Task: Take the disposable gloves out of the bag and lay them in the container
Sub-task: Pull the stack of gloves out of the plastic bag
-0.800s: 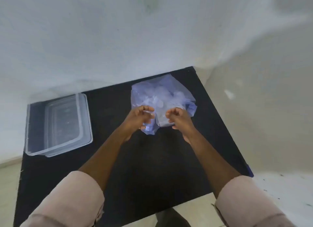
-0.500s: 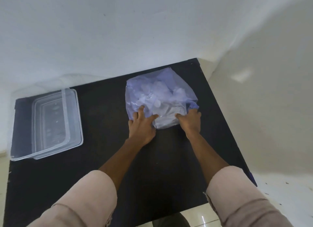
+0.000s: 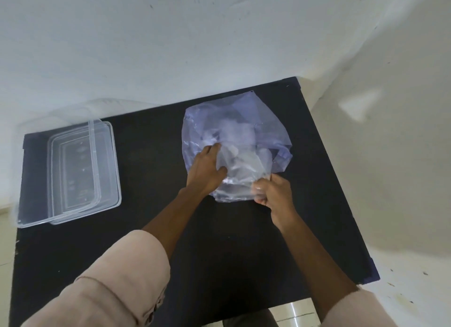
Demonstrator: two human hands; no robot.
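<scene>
A bluish translucent plastic bag (image 3: 244, 121) lies on the black table (image 3: 151, 229), towards its far right. Clear disposable gloves (image 3: 240, 170) show through and stick out of its near opening. My left hand (image 3: 206, 171) rests flat on the bag's left side, fingers spread over the plastic. My right hand (image 3: 274, 192) is closed on the clear gloves at the opening's near right corner. The clear rectangular container (image 3: 73, 202) sits at the table's left end, apart from both hands.
A clear lid (image 3: 95, 136) leans in or against the container. White walls (image 3: 170, 45) close off the table's far side and right side. The table's near edge ends above a tiled floor (image 3: 292, 314).
My right hand has closed and drawn back towards me, pulling clear gloves out of the bag's opening. My left hand slid further onto the bag. The view shifted slightly.
</scene>
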